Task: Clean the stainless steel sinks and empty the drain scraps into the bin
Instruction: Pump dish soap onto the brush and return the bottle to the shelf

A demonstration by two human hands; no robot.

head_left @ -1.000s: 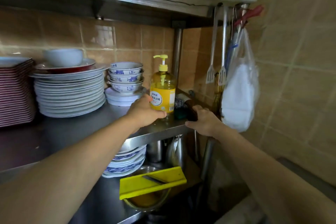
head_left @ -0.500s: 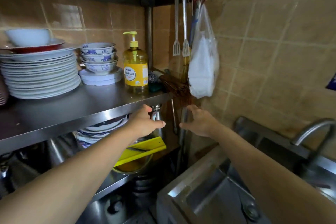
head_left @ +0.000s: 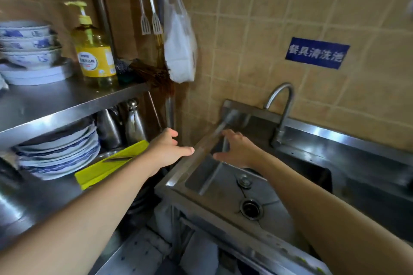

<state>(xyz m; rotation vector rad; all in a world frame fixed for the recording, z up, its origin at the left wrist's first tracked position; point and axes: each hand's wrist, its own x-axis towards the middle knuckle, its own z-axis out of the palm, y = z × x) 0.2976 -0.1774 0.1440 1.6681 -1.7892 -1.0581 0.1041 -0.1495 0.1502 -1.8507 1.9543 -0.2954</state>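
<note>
Two bare arms reach forward over the steel sink (head_left: 223, 187). Its round drain (head_left: 250, 208) sits in the bottom, close to us. The left hand (head_left: 166, 150) hangs by the sink's left edge, fingers loose, holding nothing. The right hand (head_left: 237, 152) is over the basin, fingers spread, also holding nothing. Behind it a curved tap (head_left: 282, 111) stands at the back rim. Farther left, a yellow soap bottle (head_left: 95, 51) stands on a shelf (head_left: 55, 100) beside stacked bowls (head_left: 26, 42).
</note>
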